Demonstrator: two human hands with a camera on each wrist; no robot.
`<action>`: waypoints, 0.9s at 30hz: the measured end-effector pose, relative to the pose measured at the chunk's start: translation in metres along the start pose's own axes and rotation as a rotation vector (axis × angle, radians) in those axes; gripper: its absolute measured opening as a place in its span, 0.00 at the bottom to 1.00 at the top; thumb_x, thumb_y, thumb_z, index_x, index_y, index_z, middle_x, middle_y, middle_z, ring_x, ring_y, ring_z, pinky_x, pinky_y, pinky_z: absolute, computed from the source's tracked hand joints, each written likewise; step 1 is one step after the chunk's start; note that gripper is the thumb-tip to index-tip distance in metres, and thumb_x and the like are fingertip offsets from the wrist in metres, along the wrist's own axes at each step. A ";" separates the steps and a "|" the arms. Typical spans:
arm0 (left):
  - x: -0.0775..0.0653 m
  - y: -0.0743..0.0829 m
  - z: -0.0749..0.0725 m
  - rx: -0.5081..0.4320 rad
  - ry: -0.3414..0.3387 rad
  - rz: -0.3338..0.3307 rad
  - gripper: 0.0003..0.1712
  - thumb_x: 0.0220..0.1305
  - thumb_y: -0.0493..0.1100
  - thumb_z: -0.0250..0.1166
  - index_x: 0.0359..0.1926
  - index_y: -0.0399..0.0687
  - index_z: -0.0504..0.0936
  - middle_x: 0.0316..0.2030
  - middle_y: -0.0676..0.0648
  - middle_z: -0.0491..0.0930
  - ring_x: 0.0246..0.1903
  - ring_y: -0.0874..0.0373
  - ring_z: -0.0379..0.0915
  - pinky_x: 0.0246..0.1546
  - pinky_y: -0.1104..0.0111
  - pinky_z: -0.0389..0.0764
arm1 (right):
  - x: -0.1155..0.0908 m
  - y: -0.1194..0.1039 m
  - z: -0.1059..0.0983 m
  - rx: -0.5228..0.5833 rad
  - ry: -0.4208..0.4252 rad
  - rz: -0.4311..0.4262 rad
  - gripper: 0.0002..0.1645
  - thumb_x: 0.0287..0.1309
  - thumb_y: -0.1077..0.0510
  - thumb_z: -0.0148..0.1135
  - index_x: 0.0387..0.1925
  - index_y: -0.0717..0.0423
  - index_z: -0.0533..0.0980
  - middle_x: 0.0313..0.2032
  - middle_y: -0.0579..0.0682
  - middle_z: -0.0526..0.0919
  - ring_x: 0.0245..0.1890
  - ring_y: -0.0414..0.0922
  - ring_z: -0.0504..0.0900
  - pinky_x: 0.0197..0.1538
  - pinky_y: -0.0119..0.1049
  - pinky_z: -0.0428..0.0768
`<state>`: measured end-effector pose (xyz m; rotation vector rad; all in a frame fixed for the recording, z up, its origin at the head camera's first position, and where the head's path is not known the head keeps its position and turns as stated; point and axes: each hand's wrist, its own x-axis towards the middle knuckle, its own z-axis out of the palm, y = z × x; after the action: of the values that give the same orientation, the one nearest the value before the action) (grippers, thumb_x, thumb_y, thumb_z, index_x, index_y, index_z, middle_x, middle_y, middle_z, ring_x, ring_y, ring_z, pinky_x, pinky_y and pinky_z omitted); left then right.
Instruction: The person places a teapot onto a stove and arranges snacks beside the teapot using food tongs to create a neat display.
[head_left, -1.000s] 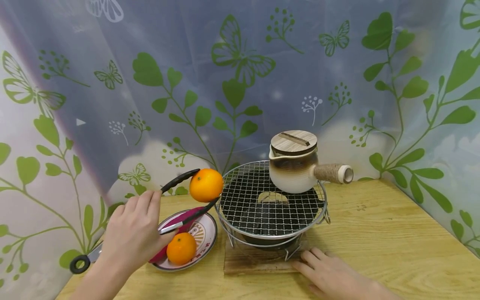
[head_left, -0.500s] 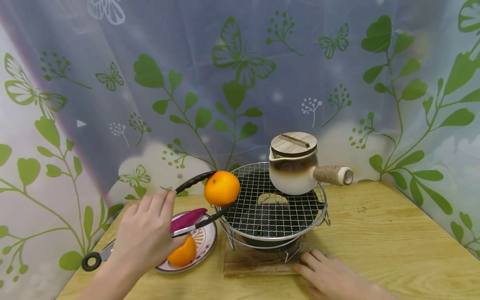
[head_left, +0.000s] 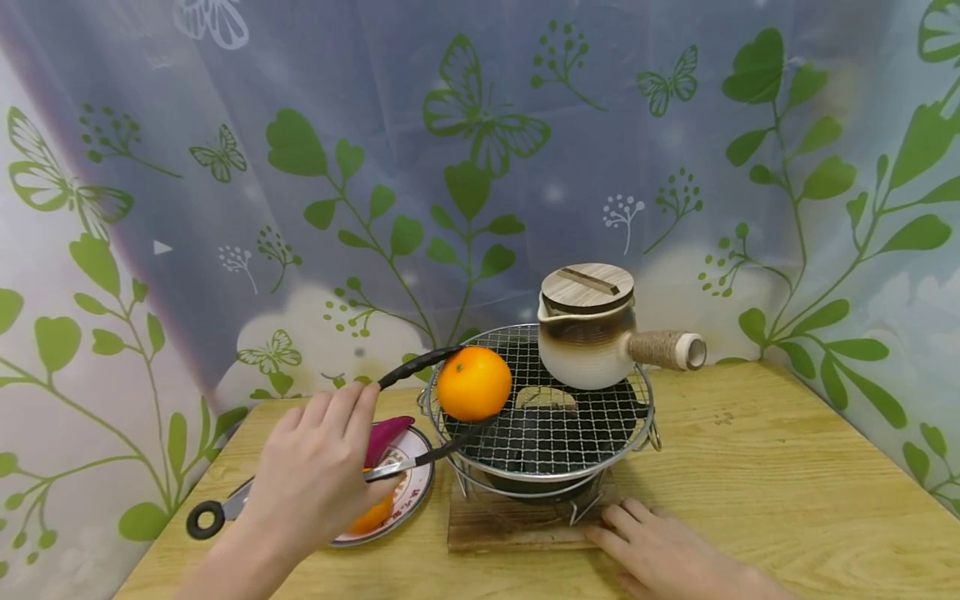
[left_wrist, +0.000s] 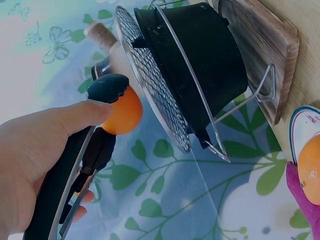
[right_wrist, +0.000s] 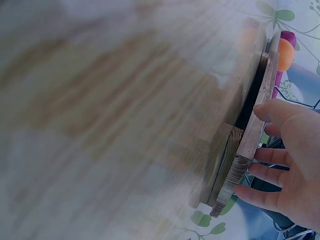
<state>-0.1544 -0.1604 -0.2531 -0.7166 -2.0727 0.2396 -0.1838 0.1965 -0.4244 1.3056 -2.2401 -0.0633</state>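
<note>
My left hand is clamping round a pair of tongs, whose bright metal shafts are ending in ribbed black tips. Those tips are gripping a round, glossy orange with finely dimpled peel and a small green stem mark. Beneath it a round, crimped wire mesh is covering a black, steep-sided burner in a metal wire frame. At one o'clock on the mesh a lidded pot is standing upright, its cream clay shading to brown; its flat wooden lid is showing pale grain, and its tubular handle is wearing rough twine, pointing to three o'clock.

My right hand is lying well apart from my left, its loosely spread fingers touching the edge of a grainy, dark-streaked wooden board at the burner's five o'clock. At eight o'clock a rimmed, patterned plate is holding a smooth magenta piece and a second orange, partly hidden behind my left hand.

The gripped orange is sitting at two o'clock from my left hand and ten o'clock from my right, over the mesh's nine o'clock side; I cannot tell whether it is touching the wire.
</note>
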 end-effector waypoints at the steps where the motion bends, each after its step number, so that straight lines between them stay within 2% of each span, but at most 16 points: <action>1: 0.000 0.001 0.000 -0.005 0.001 0.000 0.54 0.18 0.62 0.77 0.47 0.29 0.76 0.39 0.37 0.78 0.34 0.43 0.74 0.29 0.57 0.77 | 0.000 0.000 0.000 0.001 -0.002 0.001 0.31 0.39 0.49 0.71 0.49 0.48 0.73 0.38 0.46 0.71 0.35 0.43 0.69 0.27 0.32 0.72; 7: 0.004 0.009 0.002 -0.033 0.012 0.003 0.53 0.18 0.62 0.77 0.47 0.30 0.76 0.39 0.38 0.78 0.35 0.43 0.74 0.30 0.57 0.77 | -0.001 -0.001 -0.001 -0.017 -0.010 -0.002 0.31 0.39 0.48 0.71 0.49 0.48 0.73 0.38 0.46 0.71 0.35 0.43 0.69 0.26 0.31 0.71; 16: 0.012 0.021 0.007 -0.079 0.046 0.026 0.47 0.26 0.60 0.73 0.47 0.32 0.77 0.40 0.39 0.78 0.36 0.44 0.75 0.34 0.58 0.77 | 0.000 -0.001 -0.002 0.001 -0.010 -0.002 0.30 0.39 0.50 0.71 0.49 0.48 0.73 0.38 0.46 0.72 0.35 0.43 0.69 0.27 0.31 0.72; 23: 0.016 0.031 0.007 -0.114 -0.045 0.026 0.50 0.29 0.64 0.74 0.50 0.33 0.76 0.44 0.39 0.77 0.42 0.45 0.74 0.37 0.58 0.77 | -0.001 -0.002 -0.002 0.007 -0.019 0.005 0.29 0.42 0.49 0.70 0.49 0.48 0.73 0.38 0.46 0.72 0.34 0.43 0.69 0.26 0.31 0.72; 27: 0.021 0.036 0.009 -0.115 -0.051 0.042 0.52 0.27 0.66 0.74 0.51 0.34 0.76 0.44 0.40 0.77 0.42 0.45 0.74 0.37 0.58 0.77 | -0.001 -0.002 -0.002 0.008 -0.015 0.007 0.29 0.41 0.51 0.69 0.49 0.48 0.74 0.39 0.46 0.72 0.35 0.43 0.69 0.26 0.32 0.72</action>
<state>-0.1564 -0.1186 -0.2589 -0.8315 -2.1344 0.1647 -0.1813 0.1968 -0.4237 1.3051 -2.2597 -0.0616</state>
